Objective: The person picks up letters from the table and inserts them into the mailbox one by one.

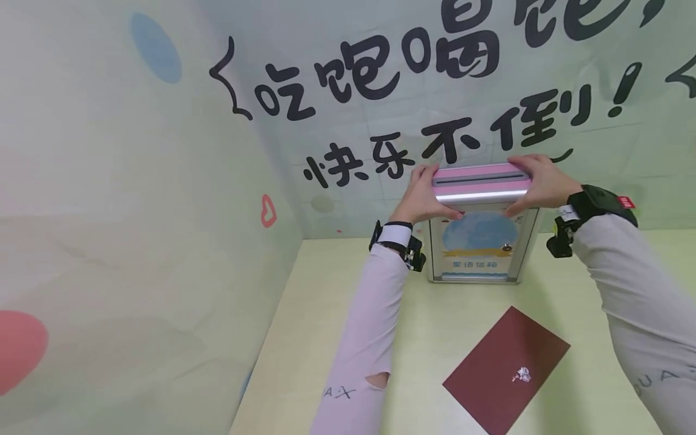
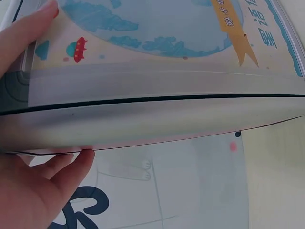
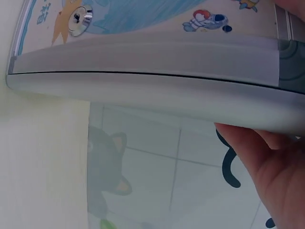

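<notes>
A letter box [image 1: 481, 235] with a pink-edged, slotted top stands upright against the wall at the back of the table. Its front panel carries a blue printed picture and a small round key lock [image 3: 80, 20]. My left hand [image 1: 421, 196] grips its upper left corner, thumb on the front and fingers round the back edge. At the opposite upper corner my right hand [image 1: 545, 184] holds it the same way. Both wrist views show the silver side of the box between thumb and fingers. A dark red card [image 1: 505, 368] with a small pale emblem lies on the table in front.
The pale table [image 1: 331, 314] meets a wall [image 1: 337, 211] with large dark lettering right behind the box. Another wall [image 1: 136, 211] with painted shapes borders the table on the left. A black camera strap sits on each wrist.
</notes>
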Available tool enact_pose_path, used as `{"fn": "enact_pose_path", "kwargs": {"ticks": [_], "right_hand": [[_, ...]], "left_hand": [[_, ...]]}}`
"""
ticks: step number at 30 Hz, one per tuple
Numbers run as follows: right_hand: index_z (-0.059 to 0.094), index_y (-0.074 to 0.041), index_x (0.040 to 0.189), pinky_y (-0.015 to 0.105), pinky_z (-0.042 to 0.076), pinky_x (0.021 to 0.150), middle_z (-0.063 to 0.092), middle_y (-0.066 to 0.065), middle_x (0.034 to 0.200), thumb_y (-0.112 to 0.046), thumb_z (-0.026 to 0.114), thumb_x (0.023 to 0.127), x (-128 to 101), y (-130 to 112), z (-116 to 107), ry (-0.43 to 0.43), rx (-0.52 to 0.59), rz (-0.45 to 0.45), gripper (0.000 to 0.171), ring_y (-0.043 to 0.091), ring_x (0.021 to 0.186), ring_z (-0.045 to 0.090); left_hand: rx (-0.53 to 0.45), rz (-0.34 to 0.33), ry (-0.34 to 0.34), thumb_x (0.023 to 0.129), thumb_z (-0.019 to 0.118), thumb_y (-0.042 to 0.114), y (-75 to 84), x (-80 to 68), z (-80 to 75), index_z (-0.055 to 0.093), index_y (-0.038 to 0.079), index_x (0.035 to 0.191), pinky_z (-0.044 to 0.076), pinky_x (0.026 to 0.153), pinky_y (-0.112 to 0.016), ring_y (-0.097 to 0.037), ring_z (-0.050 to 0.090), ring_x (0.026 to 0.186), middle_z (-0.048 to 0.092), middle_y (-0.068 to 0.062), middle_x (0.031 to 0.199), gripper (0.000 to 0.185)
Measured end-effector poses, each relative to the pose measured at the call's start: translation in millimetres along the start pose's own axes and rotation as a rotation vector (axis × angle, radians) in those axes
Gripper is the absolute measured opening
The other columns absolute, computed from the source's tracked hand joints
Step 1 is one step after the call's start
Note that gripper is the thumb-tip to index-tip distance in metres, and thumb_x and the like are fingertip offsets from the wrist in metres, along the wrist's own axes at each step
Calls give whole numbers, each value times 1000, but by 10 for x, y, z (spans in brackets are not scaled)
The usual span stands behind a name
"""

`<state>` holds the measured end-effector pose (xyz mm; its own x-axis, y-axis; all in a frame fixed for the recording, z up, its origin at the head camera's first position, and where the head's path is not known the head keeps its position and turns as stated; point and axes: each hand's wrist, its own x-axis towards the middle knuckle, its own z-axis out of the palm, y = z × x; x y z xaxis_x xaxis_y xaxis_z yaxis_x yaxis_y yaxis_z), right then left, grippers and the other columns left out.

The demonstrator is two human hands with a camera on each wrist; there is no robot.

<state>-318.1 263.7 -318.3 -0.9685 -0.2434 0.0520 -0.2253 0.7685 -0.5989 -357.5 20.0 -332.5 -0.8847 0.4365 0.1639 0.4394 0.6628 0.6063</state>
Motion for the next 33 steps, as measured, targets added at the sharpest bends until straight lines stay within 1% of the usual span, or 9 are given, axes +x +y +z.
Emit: {"fn": "enact_pose_path", "kwargs": {"ticks": [2,5,8,10,14,18,22,28,33], "right_hand": [[18,4,141,62,27,90,14,33,139,-21,83,59,-37,47,-13,10,0,-5,108,47,119,18],[10,3,143,61,25,94,17,32,139,-18,82,61,-103,102,-11,16,83,0,112,46,119,21],[-4,-2,144,62,22,97,13,33,141,-17,80,65,-199,186,6,6,182,31,116,47,121,22],[-10,-6,144,63,19,98,6,31,144,-20,75,71,-278,263,23,-17,230,62,114,48,126,17],[-15,-3,142,68,14,96,-5,34,144,-37,61,83,-445,443,84,-108,192,120,102,53,129,4],[-17,2,140,69,15,93,-7,38,141,-44,51,87,-612,632,203,-207,153,155,98,56,127,1],[-17,4,140,70,16,92,-8,39,140,-44,52,87,-776,780,403,-258,157,173,99,58,125,1],[-5,13,138,70,17,93,3,45,136,-43,62,80,-1038,918,896,-250,156,184,104,60,123,6],[6,16,137,70,15,94,6,47,134,-46,66,74,-1203,967,1288,-230,144,207,107,60,123,6]], "left_hand": [[-11,-5,-9,53,87,30,26,3,34,24,11,143,38,92,-22,-17,36,117,18,-8,143,111],[-1,-16,-12,53,87,29,40,4,65,25,11,143,38,92,-23,-17,37,117,18,-8,144,111],[14,-10,-8,53,87,30,42,12,65,25,11,142,38,93,-23,-17,37,117,18,-9,144,111],[21,-3,-4,53,86,31,40,20,51,25,10,142,38,93,-24,-17,37,117,19,-10,144,110],[29,2,2,54,86,33,35,33,9,25,9,142,38,94,-24,-17,36,116,19,-10,144,109],[22,-5,4,54,85,32,40,34,-30,25,9,142,38,94,-26,-16,37,116,18,-10,144,109],[17,-5,-5,54,85,33,36,51,-29,24,10,143,39,94,-26,-17,37,116,17,-10,144,110],[15,-11,-14,54,85,34,10,80,1,23,11,143,38,95,-27,-17,37,116,16,-9,145,112],[0,-17,-25,55,85,33,34,73,16,22,11,144,39,95,-29,-18,37,117,16,-10,145,111]]}}
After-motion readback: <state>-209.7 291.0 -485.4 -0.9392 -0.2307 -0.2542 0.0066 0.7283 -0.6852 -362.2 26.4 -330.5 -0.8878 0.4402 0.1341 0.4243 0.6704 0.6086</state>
